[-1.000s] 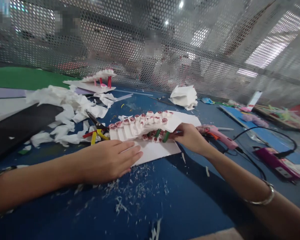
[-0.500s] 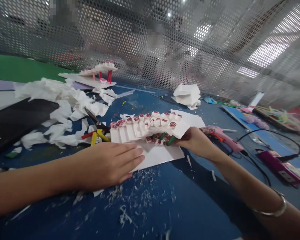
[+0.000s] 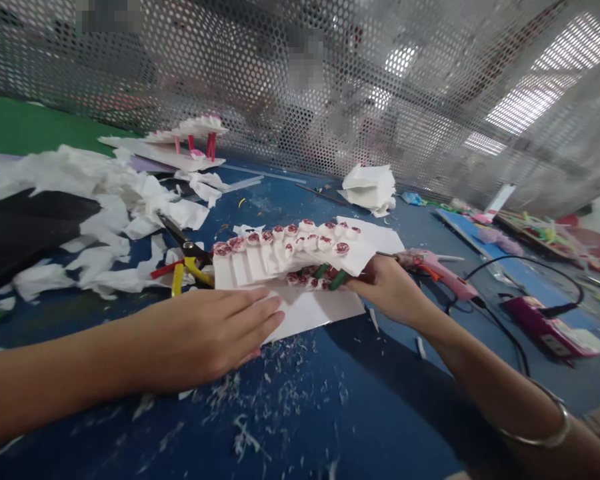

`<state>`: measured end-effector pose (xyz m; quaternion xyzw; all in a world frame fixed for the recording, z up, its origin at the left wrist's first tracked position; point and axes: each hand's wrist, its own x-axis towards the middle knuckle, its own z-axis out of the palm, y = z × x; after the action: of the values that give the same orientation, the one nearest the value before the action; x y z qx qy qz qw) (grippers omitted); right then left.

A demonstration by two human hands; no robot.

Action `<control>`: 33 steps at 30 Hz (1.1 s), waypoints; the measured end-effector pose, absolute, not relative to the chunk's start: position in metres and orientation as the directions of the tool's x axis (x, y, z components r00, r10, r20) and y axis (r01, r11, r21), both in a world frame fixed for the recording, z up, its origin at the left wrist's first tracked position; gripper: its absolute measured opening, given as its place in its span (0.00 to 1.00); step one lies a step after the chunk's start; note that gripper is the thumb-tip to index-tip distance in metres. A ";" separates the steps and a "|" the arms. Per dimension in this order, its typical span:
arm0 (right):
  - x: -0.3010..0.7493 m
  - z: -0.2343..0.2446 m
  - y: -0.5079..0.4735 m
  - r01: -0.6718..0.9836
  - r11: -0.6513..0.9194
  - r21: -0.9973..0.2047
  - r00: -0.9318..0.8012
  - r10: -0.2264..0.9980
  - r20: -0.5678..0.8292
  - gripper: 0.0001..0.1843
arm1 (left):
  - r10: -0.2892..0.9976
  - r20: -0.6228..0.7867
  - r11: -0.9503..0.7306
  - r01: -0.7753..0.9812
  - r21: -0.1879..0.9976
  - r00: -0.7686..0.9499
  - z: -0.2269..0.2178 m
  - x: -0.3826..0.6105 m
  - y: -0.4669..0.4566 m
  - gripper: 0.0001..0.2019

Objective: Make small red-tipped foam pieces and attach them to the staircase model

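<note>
A white paper staircase model (image 3: 260, 263) with dark-red rosettes along its edges stands on a white board (image 3: 313, 317) in front of me. Green posts (image 3: 339, 280) show under its raised right end. My left hand (image 3: 220, 333) lies flat over the board's near left edge, fingers stretched out together. At the model's right end, my right hand (image 3: 393, 283) is closed round the underside beside the green posts, its thumb in front; most of its fingertips are hidden. Scissors (image 3: 193, 257) with yellow and red handles lie just left of the model.
A pink hot glue gun (image 3: 445, 275) lies to the right, its cord running to a purple power strip (image 3: 545, 327). Crumpled white paper (image 3: 100, 193) covers the left side. Behind it stands a similar model (image 3: 195, 137) on red posts. A perforated metal screen (image 3: 260, 100) borders the table's back.
The view has shifted slightly, so things appear a little further left. Both hands keep their places at the model, and the model itself looks unchanged.
</note>
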<state>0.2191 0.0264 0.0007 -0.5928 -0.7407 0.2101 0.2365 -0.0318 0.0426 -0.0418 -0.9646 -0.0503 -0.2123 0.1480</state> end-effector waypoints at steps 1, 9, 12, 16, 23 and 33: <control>0.218 0.001 0.025 0.772 0.218 -0.597 -0.190 0.976 0.109 0.16 | 0.028 0.427 -0.945 0.163 -0.283 0.904 -0.042 -0.032 0.042 0.15; 0.219 -0.003 0.021 0.742 0.150 -0.654 -0.166 0.985 0.037 0.13 | 0.009 0.432 -0.926 0.170 -0.336 0.902 -0.037 -0.031 0.042 0.15; 0.220 -0.006 0.020 0.742 0.133 -0.657 -0.136 0.990 0.047 0.12 | -0.002 0.440 -0.926 0.164 -0.341 0.898 -0.037 -0.031 0.042 0.15; 0.220 -0.010 0.020 0.715 0.101 -0.691 -0.100 0.994 0.042 0.13 | -0.008 0.435 -0.923 0.161 -0.350 0.900 -0.035 -0.031 0.041 0.15; 0.220 -0.011 0.021 0.700 0.142 -0.700 -0.134 0.989 0.066 0.14 | 0.009 0.420 -0.923 0.168 -0.345 0.908 -0.031 -0.031 0.039 0.15; 0.221 -0.007 0.017 0.786 0.132 -0.604 -0.124 0.991 0.056 0.10 | 0.018 0.419 -0.918 0.181 -0.352 0.908 -0.032 -0.032 0.039 0.15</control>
<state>0.2213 0.0170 -0.0066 -0.6203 -0.7162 0.2216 0.2308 -0.0318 0.0393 -0.0317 -0.9570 -0.0521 -0.2083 0.1952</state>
